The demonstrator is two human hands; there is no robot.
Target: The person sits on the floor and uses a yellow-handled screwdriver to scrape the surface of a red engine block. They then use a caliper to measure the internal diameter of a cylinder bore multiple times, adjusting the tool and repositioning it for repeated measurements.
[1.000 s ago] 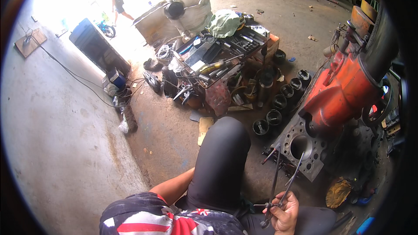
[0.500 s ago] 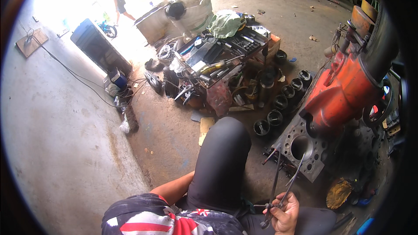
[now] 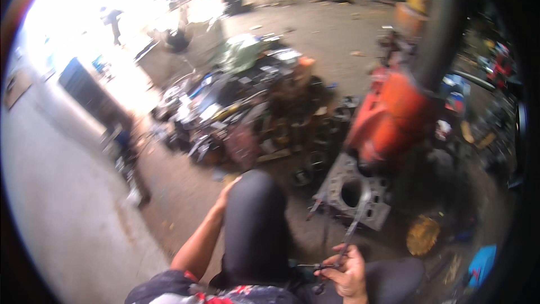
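My right hand (image 3: 350, 275) is shut on a metal spring caliper (image 3: 344, 243) with two long thin legs and a cross screw, held low in front of my raised knee. One leg reaches up toward the round bore in a flat grey engine block (image 3: 333, 184); blur hides whether it touches. Against the left side of my knee lies my left hand (image 3: 227, 191), its fingers mostly hidden and smeared. An orange-red machine (image 3: 388, 114) with a thick dark column stands over the block's far end.
Left of the block are dark round pistons (image 3: 316, 161) on the floor. Farther off, a cluttered tool tray (image 3: 242, 94) bears a pale cloth (image 3: 241, 52). A grey wall (image 3: 62, 191) bounds my left. A yellow-brown crumpled thing (image 3: 423, 235) and a blue item (image 3: 482, 266) lie right.
My view has swung right, so the surroundings shift left and blur. My left hand has come up onto the knee's side. The right hand still grips the caliper beside the block.
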